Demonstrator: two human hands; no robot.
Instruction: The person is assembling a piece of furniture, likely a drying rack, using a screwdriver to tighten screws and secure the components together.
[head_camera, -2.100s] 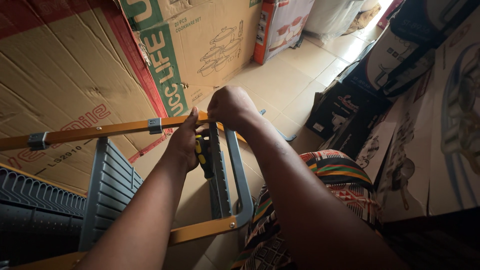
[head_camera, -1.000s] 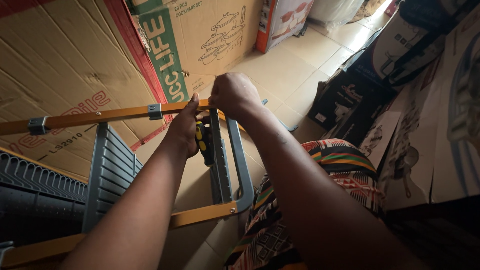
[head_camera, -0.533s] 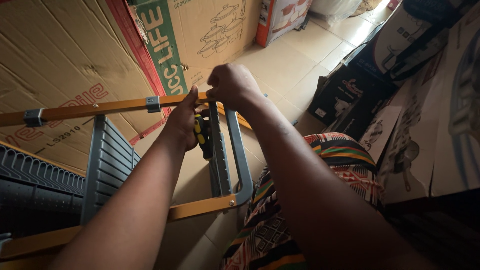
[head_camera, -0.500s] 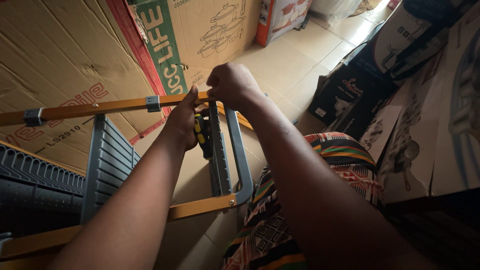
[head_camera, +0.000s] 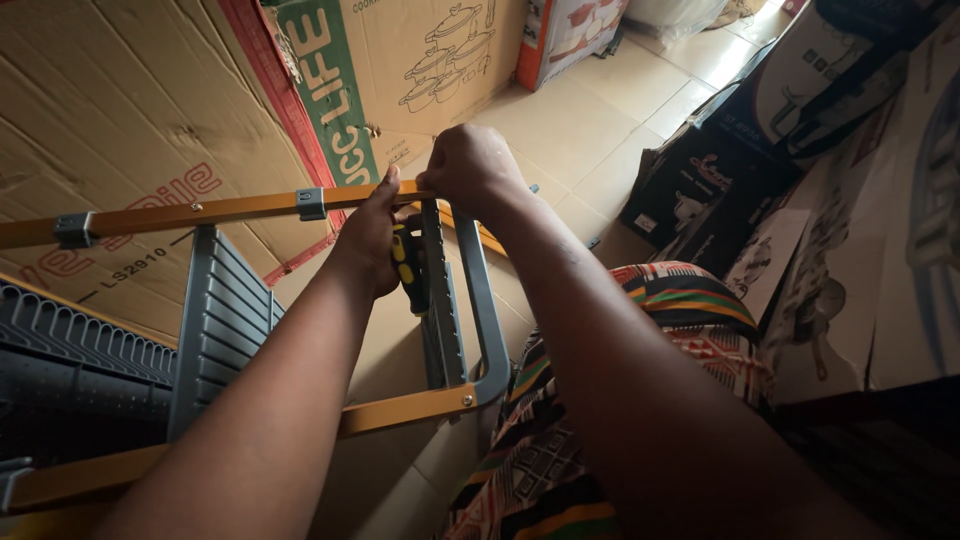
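Head view: 2 hands, left hand (head_camera: 372, 235) and right hand (head_camera: 472, 172), on 1 stepladder (head_camera: 440, 320).

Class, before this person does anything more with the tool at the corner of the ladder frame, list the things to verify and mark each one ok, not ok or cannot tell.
1. Left hand gripping the black and yellow tool handle: ok.
2. Right hand closed over the corner where the orange rail meets the grey end bar: ok.
3. Tool tip seated on a fastener: cannot tell, hidden behind the hands.
4. Near orange rail joined to the grey end bar, rivet visible: ok.
5. Floor space around the frame: not ok, the cardboard boxes and dark cartons crowd close.
6. Grey ribbed step level: cannot tell.
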